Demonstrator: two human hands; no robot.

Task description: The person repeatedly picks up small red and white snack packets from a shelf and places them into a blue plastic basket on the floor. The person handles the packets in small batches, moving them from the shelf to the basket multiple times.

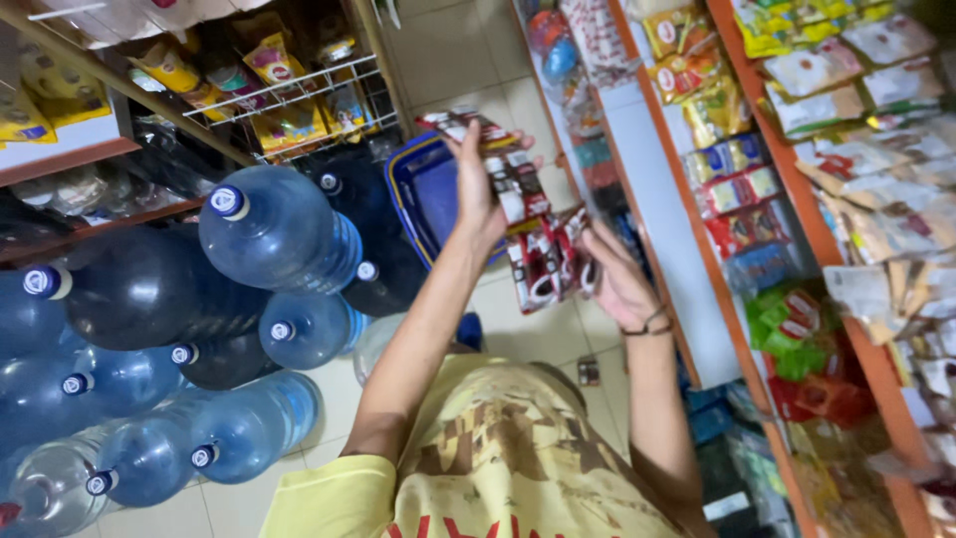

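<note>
Both grips on sachet strip point(528, 224), seemingly vertical.

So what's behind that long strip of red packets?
Behind the strip of red sachets, held up by the left hand and right hand, sits a blue basket on the tiled floor. The strip and hands cover the basket's right side and most of its inside.

Floor: pale square tiles point(468, 60) | Left: stacked blue water jugs point(269, 234), wooden shelf point(60, 159), white wire rack point(299, 95) of snack packets | Right: orange-edged shelving point(797, 189) packed with sachets and packets | Aisle: blue shopping basket point(418, 189) | Light: dim, indoor
</note>
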